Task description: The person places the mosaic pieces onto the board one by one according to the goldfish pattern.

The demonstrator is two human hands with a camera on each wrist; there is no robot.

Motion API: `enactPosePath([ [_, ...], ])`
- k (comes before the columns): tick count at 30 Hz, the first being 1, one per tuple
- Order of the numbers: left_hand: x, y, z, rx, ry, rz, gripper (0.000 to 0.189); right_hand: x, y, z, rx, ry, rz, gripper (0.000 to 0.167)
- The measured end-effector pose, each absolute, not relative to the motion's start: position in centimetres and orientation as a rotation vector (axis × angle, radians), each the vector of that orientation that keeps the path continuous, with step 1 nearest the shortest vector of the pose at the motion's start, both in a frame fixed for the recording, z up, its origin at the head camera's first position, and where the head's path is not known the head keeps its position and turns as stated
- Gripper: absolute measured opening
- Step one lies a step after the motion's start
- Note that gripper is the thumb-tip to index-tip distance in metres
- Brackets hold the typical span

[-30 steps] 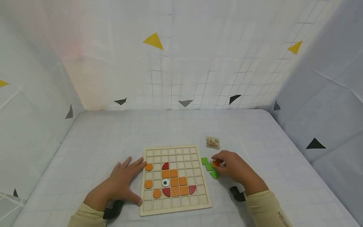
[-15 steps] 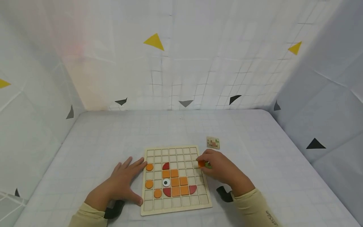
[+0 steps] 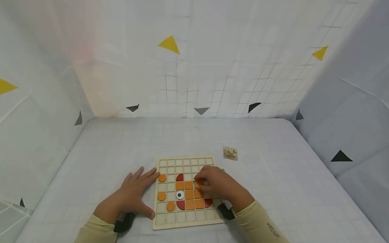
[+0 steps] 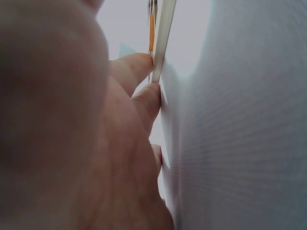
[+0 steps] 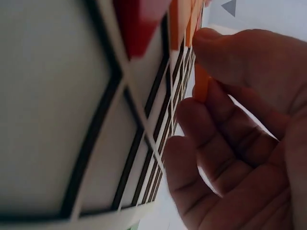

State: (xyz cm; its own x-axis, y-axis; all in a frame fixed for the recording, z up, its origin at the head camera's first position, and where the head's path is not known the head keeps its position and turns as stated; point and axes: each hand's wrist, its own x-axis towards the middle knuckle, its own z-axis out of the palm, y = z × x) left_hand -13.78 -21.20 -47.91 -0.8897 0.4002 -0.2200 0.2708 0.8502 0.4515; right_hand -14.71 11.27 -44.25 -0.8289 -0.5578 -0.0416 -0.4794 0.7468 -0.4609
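Note:
A pale wooden grid board (image 3: 179,217) lies on the table. My left hand (image 3: 130,194) is spread flat at its left side, with fingertips and thumb at the edge; in the left wrist view two fingers (image 4: 144,98) meet that edge. Between thumb and fingers, my right hand (image 3: 222,185) pinches an orange square tile (image 5: 201,84) over the board, right beside the set orange squares (image 3: 189,204). Around these sit red rounded pieces (image 3: 180,177), a white eye disc (image 3: 180,194) and orange round discs (image 3: 162,196). The right hand hides some cells.
Behind the right hand, a green tile (image 3: 223,169) peeks out beside the board. A small pattern card (image 3: 230,153) lies past the board's far right corner. White cloth walls (image 3: 112,67) enclose the table on the back and sides.
My right hand has carried the orange square tile leftward, from beside the green tiles to over the board's orange squares. The left hand has stayed at the board's edge.

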Motion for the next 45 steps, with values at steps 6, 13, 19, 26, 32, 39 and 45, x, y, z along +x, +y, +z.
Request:
enactPosePath([
  [6,-13.8,-21.1,-47.8,0.511,2.719,0.59,0.138,-15.0,11.0,-44.6,-0.874,2.757,-0.647,0.022],
  [13,-13.9,-21.0,-47.7,0.525,2.713,0.595,0.137,-15.2,10.8,-44.7,-0.84,2.743,-0.599,0.024],
  [19,-13.9,-20.9,-47.8,0.524,2.719,0.592,0.137,-15.0,10.7,-44.4,-0.812,2.746,-0.589,0.023],
  [26,-13.9,-20.9,-47.7,0.511,2.715,0.592,0.137,-14.8,10.1,-44.2,-0.835,2.784,-0.538,0.017],
  [32,-13.9,-20.9,-47.8,0.511,2.712,0.586,0.137,-14.8,10.3,-44.0,-0.813,2.758,-0.578,0.019],
  [39,-14.0,-20.9,-47.8,0.51,2.703,0.578,0.137,-14.7,13.5,-42.9,-0.688,2.759,-0.822,0.028],
  [45,-14.0,-21.2,-47.8,0.505,2.703,0.569,0.138,-14.0,16.8,-42.6,-0.583,2.807,-0.906,0.033],
])
